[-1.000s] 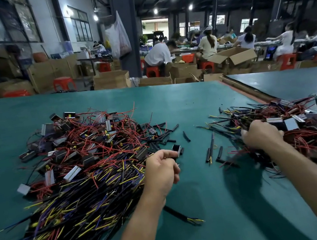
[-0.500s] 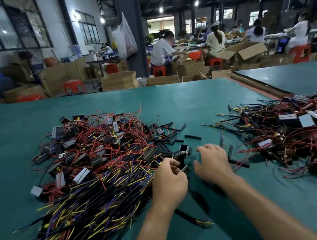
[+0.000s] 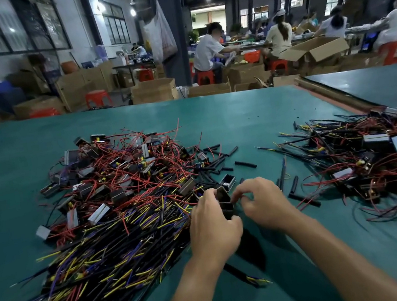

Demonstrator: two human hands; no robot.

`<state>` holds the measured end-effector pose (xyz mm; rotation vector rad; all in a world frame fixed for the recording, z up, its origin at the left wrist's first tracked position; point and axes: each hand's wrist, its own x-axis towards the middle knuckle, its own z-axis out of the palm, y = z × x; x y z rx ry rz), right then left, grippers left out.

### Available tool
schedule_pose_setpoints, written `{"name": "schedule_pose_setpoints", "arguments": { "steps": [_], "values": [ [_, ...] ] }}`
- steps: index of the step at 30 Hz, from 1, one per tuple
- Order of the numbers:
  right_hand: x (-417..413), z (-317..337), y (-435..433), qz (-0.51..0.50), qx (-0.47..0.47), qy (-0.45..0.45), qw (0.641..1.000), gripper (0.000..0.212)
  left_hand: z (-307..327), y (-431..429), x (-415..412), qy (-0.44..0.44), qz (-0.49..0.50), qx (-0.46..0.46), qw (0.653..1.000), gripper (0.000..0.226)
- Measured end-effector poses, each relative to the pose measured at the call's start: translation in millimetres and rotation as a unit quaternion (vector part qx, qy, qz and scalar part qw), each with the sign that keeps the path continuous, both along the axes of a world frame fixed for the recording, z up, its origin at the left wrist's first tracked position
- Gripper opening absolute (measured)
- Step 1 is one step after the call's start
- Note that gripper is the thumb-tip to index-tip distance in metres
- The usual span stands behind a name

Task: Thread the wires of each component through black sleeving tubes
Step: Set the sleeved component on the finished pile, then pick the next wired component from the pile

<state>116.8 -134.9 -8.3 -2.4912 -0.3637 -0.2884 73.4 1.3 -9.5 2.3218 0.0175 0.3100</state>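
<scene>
Boxy black component (image 3: 226,204) sat gripped in the left hand (image 3: 213,225), at the edge of the tangled wire pile (image 3: 122,200) on the matte teal surface (image 3: 239,123). The right hand (image 3: 264,205) curled beside it — whether pinching anything, could not tell.

Our left hand (image 3: 213,228) covers most of the component (image 3: 226,207); whether our right hand (image 3: 262,205) pinches anything, we cannot tell. The left pile (image 3: 114,214) blurs toward the bottom edge; the right edge cuts the right pile (image 3: 373,157).
</scene>
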Motion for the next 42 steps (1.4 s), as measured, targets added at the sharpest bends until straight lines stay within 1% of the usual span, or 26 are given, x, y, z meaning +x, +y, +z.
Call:
{"name": "schedule_pose_setpoints", "arguments": {
  "steps": [3, 8, 10, 12, 15, 17, 19, 22, 25, 26, 28, 29, 30, 31, 33, 34, 36, 38, 40, 42],
  "values": [
    [0.4, -0.9, 1.2, -0.015, 0.015, -0.005, 1.0, 0.033, -0.3, -0.5, 0.3, 0.013, -0.009, 0.011, 1.0, 0.055],
    [0.8, -3.8, -4.7, -0.054, 0.032, 0.003, 0.998, 0.046, -1.7, -1.6, -1.1, 0.029, -0.019, 0.029, 0.999, 0.064],
    [-0.8, -1.8, -6.3, -0.068, 0.06, -0.009, 0.996, 0.047, -1.3, -2.8, -1.8, 0.029, -0.022, 0.025, 0.999, 0.067],
    [-4.8, 2.3, -4.1, -0.078, 0.108, -0.047, 0.99, 0.046, -1.2, -3.4, -2.2, 0.022, -0.019, 0.025, 0.999, 0.064],
    [-13.2, 13.3, 8.8, -0.075, 0.183, -0.104, 0.975, 0.039, -2.1, -2.4, -3.2, 0.016, -0.004, 0.032, 0.999, 0.054],
    [-14.3, 24.1, 22.2, -0.061, 0.203, -0.112, 0.971, 0.033, -3.5, -1.8, -4.2, 0.01, -0.003, 0.059, 0.998, 0.048],
    [-7.8, 37.0, 36.5, -0.038, 0.179, -0.089, 0.979, 0.029, -4.5, -1.7, -4.4, 0.003, -0.004, 0.065, 0.998, 0.043],
    [15.9, 55.0, 59.2, -0.004, 0.076, -0.032, 0.997, 0.023, -1.8, -3.3, -3.3, 0.017, 0.003, 0.071, 0.997, 0.042],
    [46.6, 62.6, 84.9, 0.007, -0.003, 0.019, 1.0, 0.019, 2.1, -4.0, -1.8, 0.043, 0.01, 0.081, 0.996, 0.042],
    [55.6, 62.9, 93.0, 0.005, -0.016, 0.036, 0.999, 0.022, 2.5, -3.6, -1.4, 0.045, 0.008, 0.073, 0.996, 0.041],
    [68.6, 60.3, 104.8, 0.004, -0.033, 0.069, 0.997, 0.033, 2.5, -2.0, -2.4, 0.042, -0.001, 0.057, 0.998, 0.039],
    [72.3, 58.7, 108.6, 0.015, -0.03, 0.087, 0.996, 0.035, 2.0, -1.1, -3.0, 0.039, -0.006, 0.053, 0.998, 0.039],
    [74.5, 58.3, 110.7, 0.033, -0.008, 0.11, 0.993, 0.033, 1.4, -0.1, -3.1, 0.034, -0.011, 0.054, 0.998, 0.04],
    [75.4, 59.7, 111.7, 0.052, 0.034, 0.139, 0.988, 0.029, 0.7, 0.5, -2.9, 0.026, -0.014, 0.059, 0.998, 0.04],
    [74.6, 69.7, 112.4, 0.072, 0.146, 0.191, 0.968, 0.019, 0.4, 0.9, -2.0, 0.014, -0.02, 0.072, 0.997, 0.04],
    [73.8, 78.2, 112.0, 0.076, 0.201, 0.202, 0.955, 0.015, 0.3, 1.0, -1.5, 0.012, -0.023, 0.076, 0.997, 0.039],
    [72.8, 99.3, 108.5, 0.085, 0.289, 0.193, 0.934, 0.011, -0.7, 1.3, -0.9, -0.001, -0.029, 0.074, 0.997, 0.036],
    [68.1, 124.0, 101.9, 0.097, 0.355, 0.17, 0.914, 0.012, -2.5, 2.3, -1.5, -0.024, -0.033, 0.062, 0.997, 0.03],
    [62.1, 146.0, 93.4, 0.101, 0.401, 0.139, 0.9, 0.013, -4.6, 3.8, -2.3, -0.043, -0.038, 0.051, 0.997, 0.026],
    [55.1, 163.4, 83.7, 0.1, 0.426, 0.108, 0.892, 0.013, -6.1, 4.6, -2.7, -0.052, -0.044, 0.041, 0.997, 0.025]
  ]
}}
